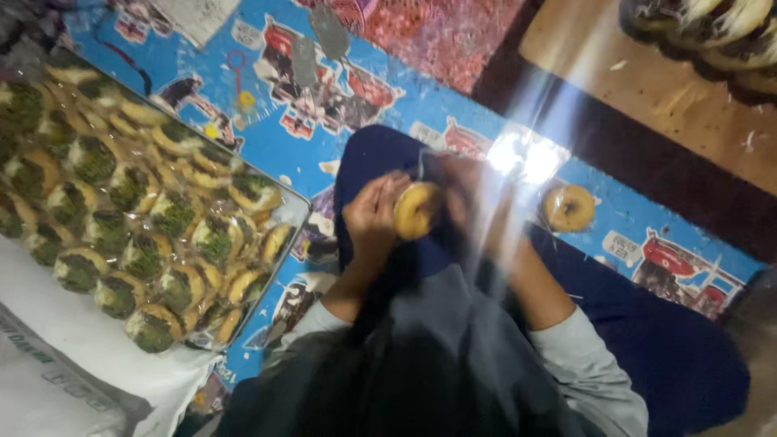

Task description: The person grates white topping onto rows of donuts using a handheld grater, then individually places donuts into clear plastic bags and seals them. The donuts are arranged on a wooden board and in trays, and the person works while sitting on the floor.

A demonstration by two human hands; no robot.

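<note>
The person sits on the floor, both hands raised over the lap, and the left hand (371,217) has its fingers curled round the edge of a golden ring-shaped pastry (418,210), pinching it upright so the flat face is turned outward. The right hand (473,202) is up against the far side, blurred behind a sheet of clear plastic wrap (518,162); I cannot tell how tightly its fingers close. A second ring pastry (569,208) lies on the blue printed mat (453,121) just beside the right knee, within easy reach. Off to the left, a tray (295,212) packed with wrapped green-topped pastries (146,218) sits close, handy for setting things in.
</note>
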